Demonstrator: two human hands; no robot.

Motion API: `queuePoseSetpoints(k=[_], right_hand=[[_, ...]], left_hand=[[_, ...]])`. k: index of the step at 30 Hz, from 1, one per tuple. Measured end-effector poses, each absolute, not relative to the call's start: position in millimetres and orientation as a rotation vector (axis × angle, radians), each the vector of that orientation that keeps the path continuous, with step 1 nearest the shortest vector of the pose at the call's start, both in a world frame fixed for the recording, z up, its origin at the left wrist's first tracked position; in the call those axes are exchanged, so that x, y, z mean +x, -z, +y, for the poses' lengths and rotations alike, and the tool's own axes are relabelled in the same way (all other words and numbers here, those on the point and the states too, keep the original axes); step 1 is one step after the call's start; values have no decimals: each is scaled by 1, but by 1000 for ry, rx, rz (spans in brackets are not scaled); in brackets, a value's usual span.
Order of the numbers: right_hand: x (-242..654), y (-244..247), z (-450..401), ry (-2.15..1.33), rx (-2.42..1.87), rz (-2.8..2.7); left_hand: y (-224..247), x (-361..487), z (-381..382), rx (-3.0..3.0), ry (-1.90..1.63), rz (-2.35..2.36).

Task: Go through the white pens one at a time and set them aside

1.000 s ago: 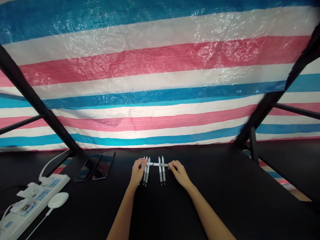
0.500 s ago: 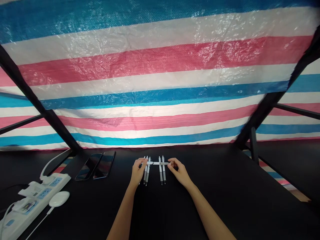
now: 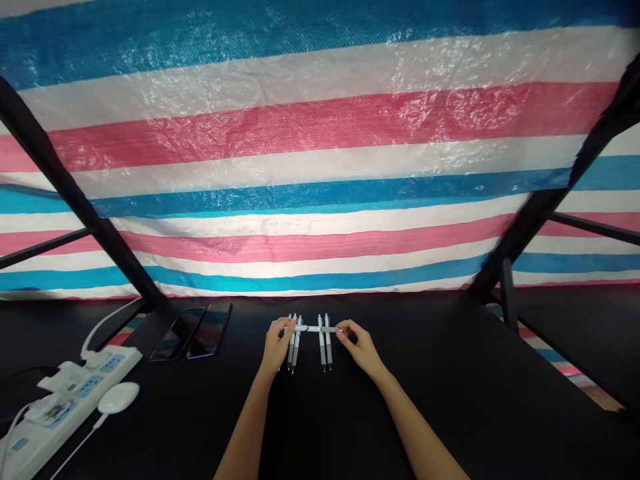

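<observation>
A white and grey pen (image 3: 313,329) lies level from side to side, crossing over several upright-pointing pens. My left hand (image 3: 276,341) has its fingers closed at the clip end of this crosswise pen. At its tip end, my right hand (image 3: 358,343) pinches with thumb and finger. Beneath it on the left is a bunch of like pens (image 3: 295,350), partly hidden by my left hand. Two more pens (image 3: 325,350) lie side by side under its right part, tips toward me.
Two dark phones (image 3: 179,335) (image 3: 210,331) rest at the left of the black table (image 3: 330,427). Nearer on that side are a white power strip (image 3: 75,407) with plugs and a round white charger (image 3: 119,398) on a cable. Black frame bars (image 3: 520,240) and a striped sheet (image 3: 320,127) stand behind.
Both hands keep their hold on the crosswise pen, with hardly any movement. The whole view has shifted very slightly.
</observation>
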State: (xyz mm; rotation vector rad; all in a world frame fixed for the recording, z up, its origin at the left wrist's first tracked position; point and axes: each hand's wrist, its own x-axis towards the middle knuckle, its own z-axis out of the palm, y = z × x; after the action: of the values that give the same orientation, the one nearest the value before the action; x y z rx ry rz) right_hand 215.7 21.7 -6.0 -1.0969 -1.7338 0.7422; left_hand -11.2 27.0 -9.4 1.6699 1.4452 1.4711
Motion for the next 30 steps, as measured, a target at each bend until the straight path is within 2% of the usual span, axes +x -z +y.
queuePoseSetpoints(k=[30], right_hand=[[215,9,23,-543,-1234,-2033]], left_hand=[[5,-6,27,1649,-1465,1442]])
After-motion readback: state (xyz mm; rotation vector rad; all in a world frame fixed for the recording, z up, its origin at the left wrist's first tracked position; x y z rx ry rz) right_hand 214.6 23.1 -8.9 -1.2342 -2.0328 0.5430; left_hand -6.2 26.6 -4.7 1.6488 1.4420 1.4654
